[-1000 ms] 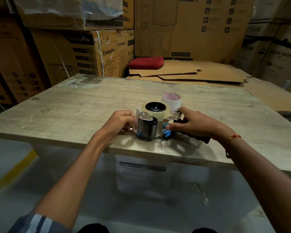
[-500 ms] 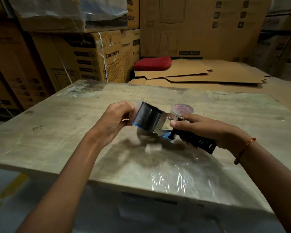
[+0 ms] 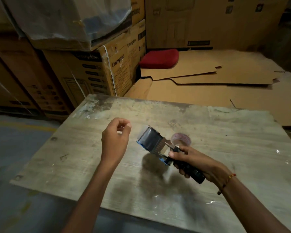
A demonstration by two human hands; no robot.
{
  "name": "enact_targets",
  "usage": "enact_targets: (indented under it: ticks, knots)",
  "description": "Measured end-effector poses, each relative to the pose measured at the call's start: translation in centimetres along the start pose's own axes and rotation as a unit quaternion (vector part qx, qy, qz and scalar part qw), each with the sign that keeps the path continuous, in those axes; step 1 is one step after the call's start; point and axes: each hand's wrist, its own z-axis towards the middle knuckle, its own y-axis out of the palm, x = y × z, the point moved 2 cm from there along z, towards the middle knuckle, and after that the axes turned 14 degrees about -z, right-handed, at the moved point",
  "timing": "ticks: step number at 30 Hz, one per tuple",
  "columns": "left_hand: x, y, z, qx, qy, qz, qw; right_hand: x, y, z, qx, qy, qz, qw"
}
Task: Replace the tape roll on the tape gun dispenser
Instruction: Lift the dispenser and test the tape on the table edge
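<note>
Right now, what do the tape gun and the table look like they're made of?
Tape gun: shiny bare metal frame, with blue trim and a ribbed black handle that are probably plastic. Table: pale wood-grain board, likely laminate, matte, scuffed and stained.

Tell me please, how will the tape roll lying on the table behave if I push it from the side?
The tape roll seems to lie flat on the table, partly hidden behind the tape gun, so it would probably slide, not roll. It looks like a thin hollow ring, likely light. The worn wood surface may give some friction.
</note>
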Motion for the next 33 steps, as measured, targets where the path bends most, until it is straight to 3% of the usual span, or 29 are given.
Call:
enact_targets:
  ticks: [2, 6, 15, 21, 25, 30, 33]
  knots:
    - [2.3, 0.2, -1.3, -0.054, 0.029, 0.010, 0.998, -0.9, 0.0, -1.5, -0.002, 0.013, 0.023, 1.000]
    - [5.1, 2.1, -2.7, -0.162, -0.028, 0.024, 0.986, -2.3, -0.5, -4.6, 0.005, 0.025, 0.052, 0.998]
    - [10.4, 4.6, -2.5, -0.210, -0.115, -0.009, 0.971, -3.5, -3.7, -10.5, 0.050, 0.013, 0.052, 0.997]
    - [10.3, 6.3, -3.3, -0.167, -0.176, -0.060, 0.968, -4.6, -4.0, -12.7, 0.148, -0.028, 0.024, 0.988]
    - [9.4, 7.4, -2.8, -0.188, -0.177, -0.067, 0.964, -4.6, -3.4, -13.2, 0.190, -0.016, 0.033, 0.981]
    - [7.8, 7.7, -2.4, -0.249, -0.202, -0.149, 0.936, -4.0, -2.0, -14.1, 0.285, 0.021, 0.100, 0.953]
    - [7.0, 7.6, -1.8, -0.302, -0.168, -0.175, 0.922, -3.7, -1.0, -14.7, 0.261, 0.080, 0.206, 0.940]
